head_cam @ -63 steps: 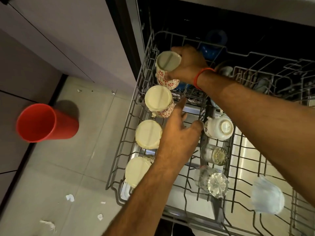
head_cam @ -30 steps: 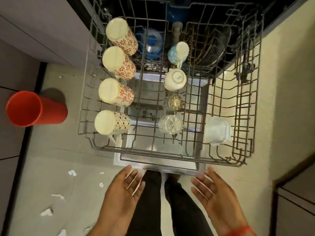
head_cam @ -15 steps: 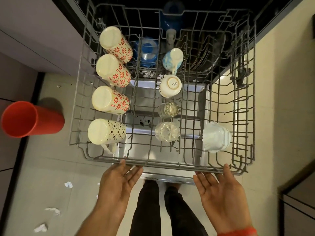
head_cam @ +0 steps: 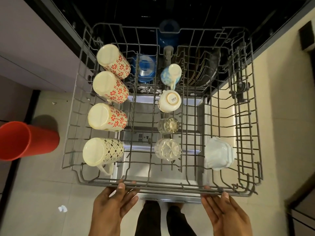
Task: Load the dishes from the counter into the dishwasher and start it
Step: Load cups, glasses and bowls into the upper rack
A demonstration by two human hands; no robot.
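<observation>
The dishwasher's upper wire rack (head_cam: 170,186) is pulled out below me. Along its left side lie three red-flowered mugs (head_cam: 109,86) and a black-patterned mug (head_cam: 102,151), bottoms up. In the middle row stand a blue mug (head_cam: 170,74), a white cup (head_cam: 169,101) and two glasses (head_cam: 167,149). A pale bowl (head_cam: 219,153) sits upside down at the right. My left hand (head_cam: 112,204) and my right hand (head_cam: 225,213) are flat, with straight fingers touching the rack's front rim.
A red bin (head_cam: 25,140) stands on the tiled floor left of the rack. Paper scraps (head_cam: 62,208) lie on the floor. Plates and a blue item (head_cam: 146,67) show in the lower rack. A cabinet (head_cam: 34,48) is at the left, a wall at the right.
My hands left the mugs, drew back to my body, then came forward with flat palms until the fingertips reached the rack's front rim. The view swung to straight above the rack.
</observation>
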